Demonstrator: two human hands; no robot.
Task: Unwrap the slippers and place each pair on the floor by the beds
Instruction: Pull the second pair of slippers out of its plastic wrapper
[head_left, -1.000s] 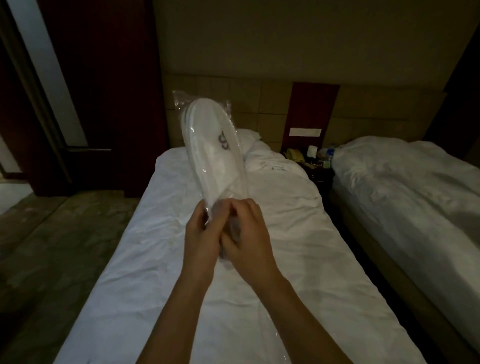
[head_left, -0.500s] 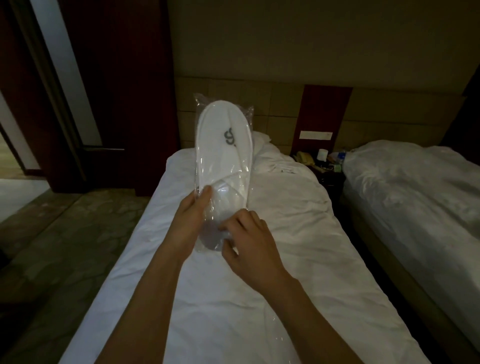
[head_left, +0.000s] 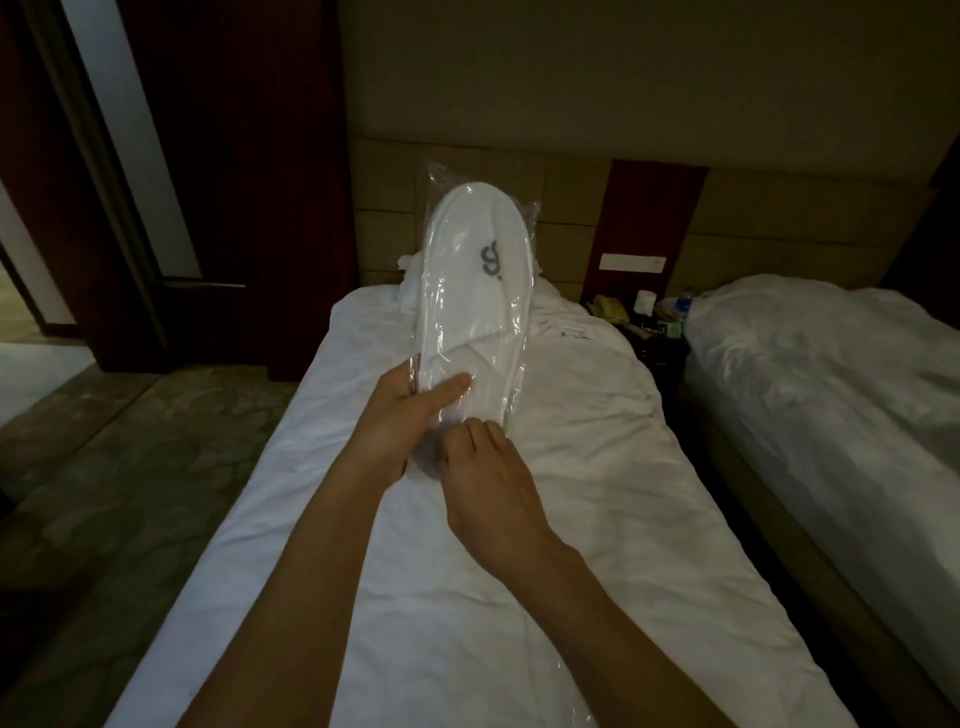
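Observation:
A pair of white slippers (head_left: 475, 291) with a grey logo is sealed in a clear plastic bag and held upright over the near bed (head_left: 597, 467). My left hand (head_left: 400, 421) grips the bag's lower left side, thumb across the front. My right hand (head_left: 483, 478) pinches the plastic at the bag's bottom end. The heel end of the slippers is partly hidden behind my fingers.
A second bed (head_left: 831, 395) with white bedding stands on the right. Between the beds is a dark nightstand (head_left: 649, 332) with a phone, a cup and small items. Patterned carpet floor (head_left: 130, 467) lies left of the near bed, with a dark wooden door (head_left: 218, 182) beyond.
The bag has turned to show its flat face. My hands, clasped together at its bottom a second ago, have separated: the left moved up the side, the right stays at the bottom.

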